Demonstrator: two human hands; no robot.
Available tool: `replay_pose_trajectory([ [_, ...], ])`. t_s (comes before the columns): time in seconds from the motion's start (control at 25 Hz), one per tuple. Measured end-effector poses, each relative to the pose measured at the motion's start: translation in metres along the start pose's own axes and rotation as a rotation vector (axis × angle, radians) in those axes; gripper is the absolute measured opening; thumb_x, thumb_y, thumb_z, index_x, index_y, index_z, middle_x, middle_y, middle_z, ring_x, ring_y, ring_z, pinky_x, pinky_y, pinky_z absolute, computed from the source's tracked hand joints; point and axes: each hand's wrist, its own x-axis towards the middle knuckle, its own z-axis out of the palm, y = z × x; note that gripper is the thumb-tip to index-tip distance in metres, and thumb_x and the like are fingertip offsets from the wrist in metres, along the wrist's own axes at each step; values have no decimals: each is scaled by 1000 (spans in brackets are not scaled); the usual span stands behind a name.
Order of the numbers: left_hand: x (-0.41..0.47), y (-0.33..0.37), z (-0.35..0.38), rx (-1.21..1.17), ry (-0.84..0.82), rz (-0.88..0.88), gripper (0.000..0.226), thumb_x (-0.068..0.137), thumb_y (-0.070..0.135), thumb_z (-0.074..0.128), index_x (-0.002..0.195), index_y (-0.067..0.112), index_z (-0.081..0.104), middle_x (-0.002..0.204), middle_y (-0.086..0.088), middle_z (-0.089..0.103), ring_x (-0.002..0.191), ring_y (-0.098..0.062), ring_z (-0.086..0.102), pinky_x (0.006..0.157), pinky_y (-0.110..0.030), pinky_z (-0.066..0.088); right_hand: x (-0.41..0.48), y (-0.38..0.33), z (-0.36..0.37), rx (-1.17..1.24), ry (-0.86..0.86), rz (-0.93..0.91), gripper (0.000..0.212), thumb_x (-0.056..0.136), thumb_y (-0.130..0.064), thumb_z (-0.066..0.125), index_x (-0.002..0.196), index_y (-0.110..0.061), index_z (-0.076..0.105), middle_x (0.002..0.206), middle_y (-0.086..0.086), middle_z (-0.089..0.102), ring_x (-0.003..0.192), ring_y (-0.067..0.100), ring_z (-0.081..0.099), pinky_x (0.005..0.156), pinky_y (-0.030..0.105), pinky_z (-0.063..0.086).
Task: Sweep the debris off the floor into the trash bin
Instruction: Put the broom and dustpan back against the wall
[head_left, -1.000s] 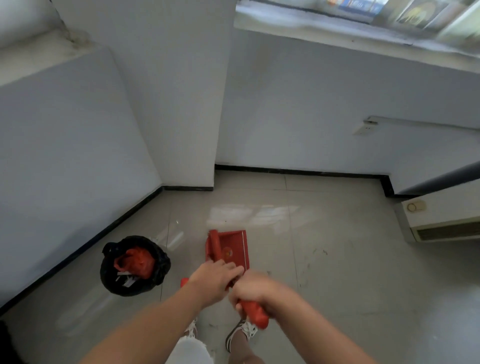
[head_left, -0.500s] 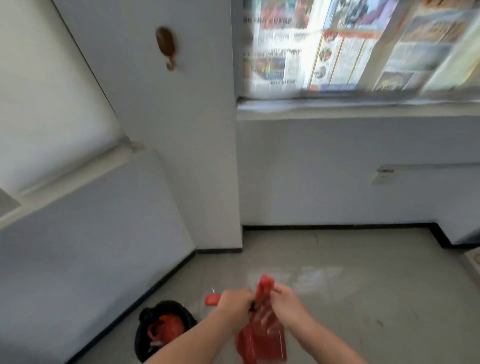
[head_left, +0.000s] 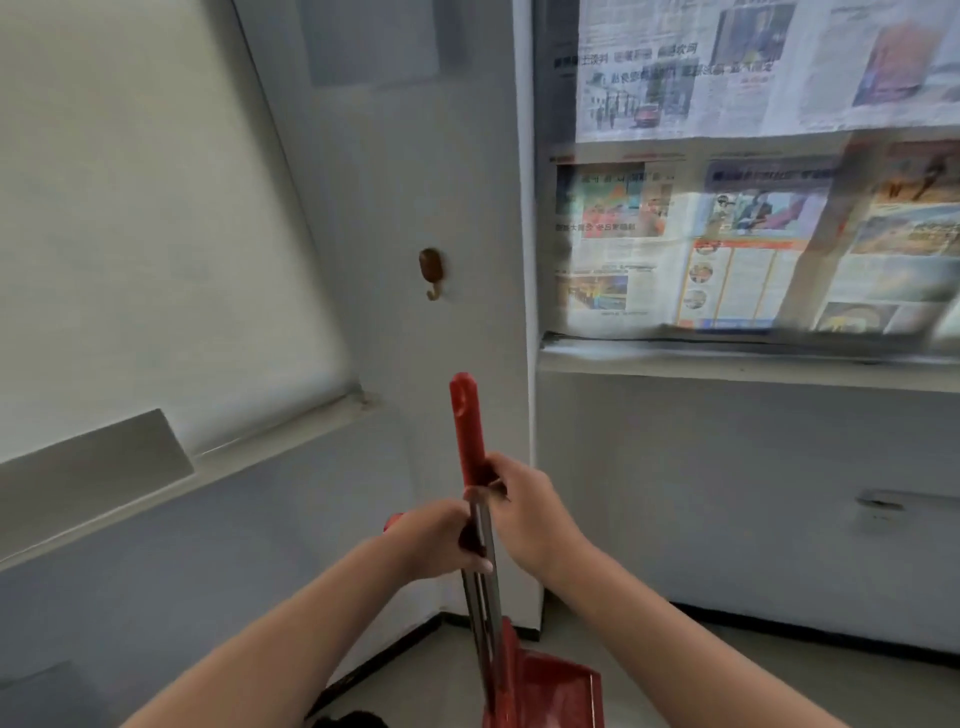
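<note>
Newspaper-covered window (head_left: 753, 208) and pale walls face you. Your red plastic long-handled dustpan (head_left: 545, 691) stands upright, pan low above the floor. Your left hand (head_left: 434, 545) and right hand (head_left: 524, 504) each grip closed around its handle beneath a brown wall hook (head_left: 431, 270).

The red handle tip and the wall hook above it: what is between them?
Nothing. In the head view, only bare grey wall lies between the handle tip and the hook.
</note>
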Motion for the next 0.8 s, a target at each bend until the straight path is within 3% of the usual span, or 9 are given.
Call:
replay_pose_trajectory([
  [0.08, 2, -8, -15, -107, 163, -27, 17, 84, 34, 69, 82, 24, 54, 73, 12, 54, 69, -3, 52, 65, -19, 45, 21, -13, 10, 14, 9, -29, 19, 94, -16, 54, 110, -19, 63, 99, -1, 68, 94, 11, 64, 82, 19, 49],
  [0.2, 23, -19, -33, -545, 451, -108, 25, 91, 10, 60, 79, 29, 50, 73, 8, 55, 66, -4, 56, 73, -34, 55, 66, -28, 25, -26, 45, -62, 20, 95, -16, 53, 114, -17, 61, 102, -2, 66, 94, 8, 62, 75, 12, 45],
  [0.28, 45, -27, -47, -757, 560, -139, 28, 95, 6, 53, 78, 27, 50, 71, 4, 56, 64, -4, 57, 64, -23, 53, 102, -33, 34, -43, 84, -57, 18, 95, -15, 54, 111, -16, 62, 96, -4, 64, 90, 9, 61, 82, 17, 46],
  [0.36, 73, -37, -59, -943, 565, -162, 26, 99, 5, 45, 80, 22, 50, 74, 7, 54, 70, -4, 58, 68, -20, 50, 138, -36, 40, -45, 130, -23, 14, 94, -15, 56, 106, -15, 63, 91, -3, 64, 88, 12, 62, 83, 23, 47],
  [0.48, 122, -64, -74, -1065, 540, -157, 28, 101, 6, 41, 81, 23, 51, 77, 6, 56, 81, -16, 60, 83, -33, 47, 194, -34, 48, -51, 168, 45, 8, 95, -14, 53, 99, -18, 59, 92, 1, 64, 89, 16, 61, 79, 24, 44],
  [0.64, 174, -101, -77, -1194, 487, -193, 31, 102, 5, 38, 79, 23, 51, 77, 3, 57, 79, -11, 59, 77, -22, 44, 251, -16, 62, -106, 183, 152, 9, 97, -18, 49, 100, -19, 57, 90, -4, 61, 89, 13, 58, 79, 22, 41],
  [0.8, 201, -123, -69, -1316, 391, -229, 30, 103, 9, 36, 84, 24, 54, 80, 4, 57, 89, -20, 63, 82, -25, 49, 280, 6, 75, -146, 211, 224, 11, 97, -21, 49, 103, -20, 58, 94, -6, 62, 92, 12, 59, 84, 24, 45],
])
